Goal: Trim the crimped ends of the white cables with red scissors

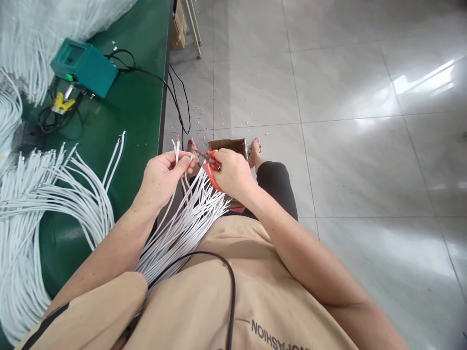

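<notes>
My left hand [164, 175] pinches the ends of a few white cables [177, 148] upright between thumb and fingers. A bundle of white cables [182, 223] fans down across my lap from that hand. My right hand [233, 172] grips red-handled cutters [211, 167], whose tip points left and meets the cable ends beside my left fingers. Both hands are close together above my knees.
A green table [134, 97] stands at left with a large heap of white cables [44, 194], a teal box device [84, 65] and black cords. A small cardboard box [228, 145] sits on the grey tiled floor between my feet. White scraps litter the floor.
</notes>
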The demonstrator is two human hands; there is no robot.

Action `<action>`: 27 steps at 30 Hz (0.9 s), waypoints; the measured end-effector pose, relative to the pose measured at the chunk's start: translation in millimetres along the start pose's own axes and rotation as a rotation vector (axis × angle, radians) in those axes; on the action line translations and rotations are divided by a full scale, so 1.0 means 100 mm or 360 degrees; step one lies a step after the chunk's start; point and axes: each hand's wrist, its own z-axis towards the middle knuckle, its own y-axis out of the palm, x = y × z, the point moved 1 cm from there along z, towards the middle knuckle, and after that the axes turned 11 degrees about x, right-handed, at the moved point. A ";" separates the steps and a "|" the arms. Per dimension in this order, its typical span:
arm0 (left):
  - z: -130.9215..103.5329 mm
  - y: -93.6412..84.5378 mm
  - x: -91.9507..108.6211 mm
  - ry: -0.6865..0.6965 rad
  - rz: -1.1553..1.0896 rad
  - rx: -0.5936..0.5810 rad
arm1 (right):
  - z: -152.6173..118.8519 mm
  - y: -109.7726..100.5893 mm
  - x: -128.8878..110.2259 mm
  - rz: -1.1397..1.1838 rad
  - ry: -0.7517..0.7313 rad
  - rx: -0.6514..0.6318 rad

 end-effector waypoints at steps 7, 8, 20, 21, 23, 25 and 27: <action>-0.03 0.01 0.03 -0.0130 -0.0073 -0.0248 | 0.13 -0.15 -0.04 0.1181 0.0154 -0.0221; -0.03 0.01 0.03 -0.0149 -0.0071 -0.0267 | 0.13 -0.16 -0.05 0.1216 0.0136 -0.0241; -0.06 0.08 0.03 -0.0176 -0.0322 -0.0127 | 0.01 -0.02 -0.02 0.1120 0.0387 0.0012; -0.06 0.08 0.03 -0.0091 -0.0279 -0.0049 | -0.02 -0.02 -0.04 0.1068 0.0327 0.0061; -0.07 0.09 0.02 0.0059 -0.0120 0.0100 | -0.06 -0.03 -0.09 0.1002 0.0192 0.0100; -0.06 0.08 0.01 0.0117 0.0015 0.0182 | -0.09 -0.03 -0.10 0.1049 0.0170 0.0115; -0.04 0.07 -0.01 0.0098 0.0046 0.0177 | -0.09 -0.01 -0.07 0.1144 0.0303 0.0215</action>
